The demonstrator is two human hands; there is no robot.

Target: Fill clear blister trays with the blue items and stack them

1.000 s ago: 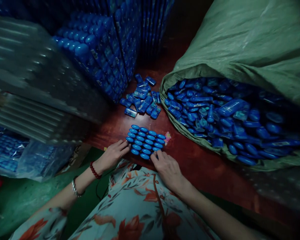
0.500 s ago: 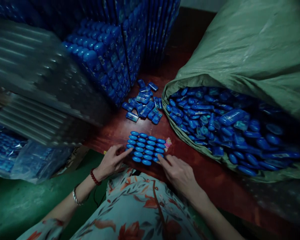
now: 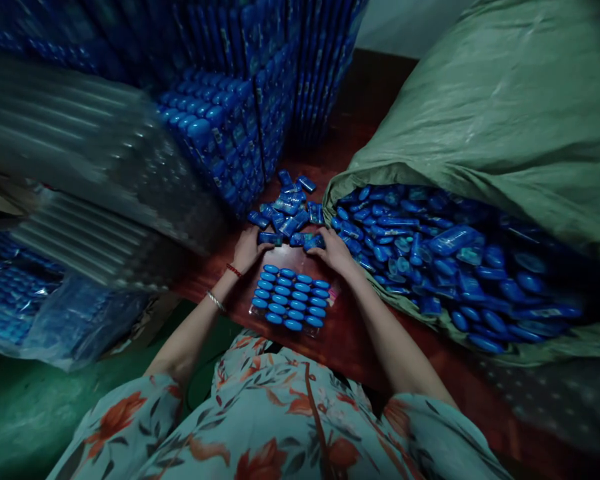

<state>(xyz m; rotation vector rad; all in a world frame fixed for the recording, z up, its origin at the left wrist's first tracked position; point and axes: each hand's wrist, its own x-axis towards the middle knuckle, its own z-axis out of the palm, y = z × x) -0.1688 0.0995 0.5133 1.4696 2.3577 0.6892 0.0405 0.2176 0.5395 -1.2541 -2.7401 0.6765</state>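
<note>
My left hand (image 3: 249, 251) has its thumb and fingers closed around a small blue container (image 3: 270, 239) at the near side of a loose pile (image 3: 291, 203) of similar ones. To its right, my right hand (image 3: 334, 251) pinches another blue container (image 3: 314, 241) lying at the pile's edge. Between my forearms, several blue containers stand in tight rows as a block (image 3: 290, 298), rounded light-blue ends up, in a clear plastic tray (image 3: 313, 331) whose edge shows. A small pink piece (image 3: 333, 295) lies at the block's right side, partly behind my right forearm.
On the right, a big green woven sack (image 3: 480, 127) lies open, full of loose blue containers (image 3: 445, 253). Tall stacks of packed blue containers (image 3: 220, 133) rise behind on the left. Stacked clear plastic trays (image 3: 90, 140) stand at left, above a bagged blue batch (image 3: 45, 307). All this surrounds the red-brown table (image 3: 365, 353).
Both hands have left the sides of the row block and reached forward to the loose pile, each taking hold of a container there. The view has shifted slightly.
</note>
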